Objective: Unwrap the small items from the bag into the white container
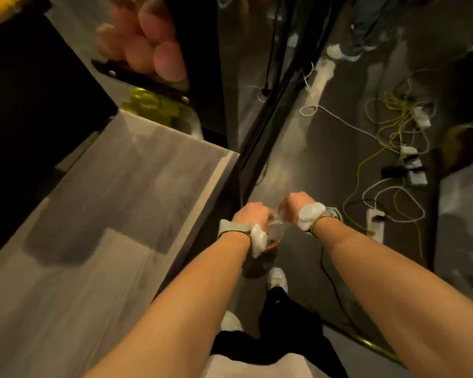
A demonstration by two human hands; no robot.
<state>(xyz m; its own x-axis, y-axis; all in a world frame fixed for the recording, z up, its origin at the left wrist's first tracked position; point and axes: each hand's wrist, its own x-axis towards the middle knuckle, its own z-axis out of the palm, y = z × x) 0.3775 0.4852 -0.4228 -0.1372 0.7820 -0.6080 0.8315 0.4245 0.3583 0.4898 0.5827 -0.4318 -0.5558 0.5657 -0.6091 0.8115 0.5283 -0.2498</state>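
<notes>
My left hand [253, 214] and my right hand [295, 204] are held close together over the floor, just past the table's right edge. Both are closed on a small item in clear crinkly wrapper [275, 223], which shows between them with a reddish edge below. Each wrist carries a white sensor on a strap. A clear bag of pinkish round items [142, 42] lies at the far end of the table. No white container is in sight.
A grey wood-grain table [107, 214] fills the left. Yellow rings [148, 103] lie near its far end. Cables and power strips [404, 154] sprawl on the dark floor at right. My shoes [277, 278] are below my hands.
</notes>
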